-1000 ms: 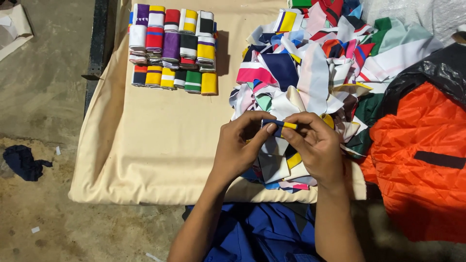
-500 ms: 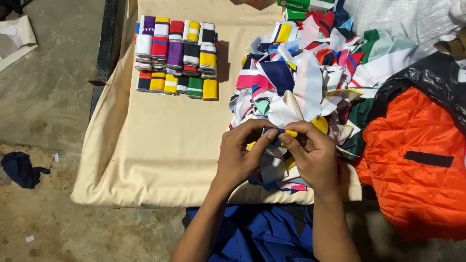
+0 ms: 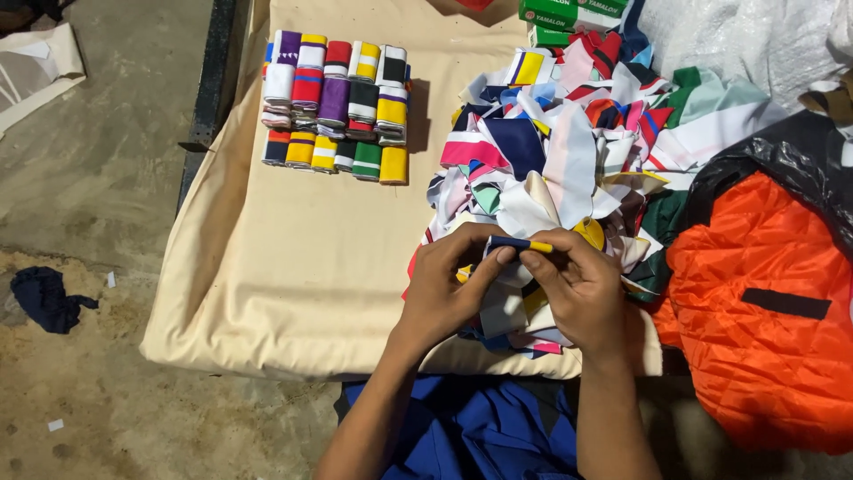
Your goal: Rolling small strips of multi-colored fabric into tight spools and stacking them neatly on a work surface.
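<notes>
Head view: both hands, left (image 3: 449, 289) and right (image 3: 577, 289), pinch a navy-and-yellow strip (image 3: 520, 244) shut at the scrap pile's (image 3: 569, 151) near edge, best rolled tight, edges square, like the rolls (image 3: 338, 102) far left.

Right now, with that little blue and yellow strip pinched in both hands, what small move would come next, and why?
Probably another turn of the roll. Both hands, left hand and right hand, pinch the blue and yellow strip over the loose fabric heap, while the finished rolls lie tightly wound in rows on the cream cloth.
</notes>
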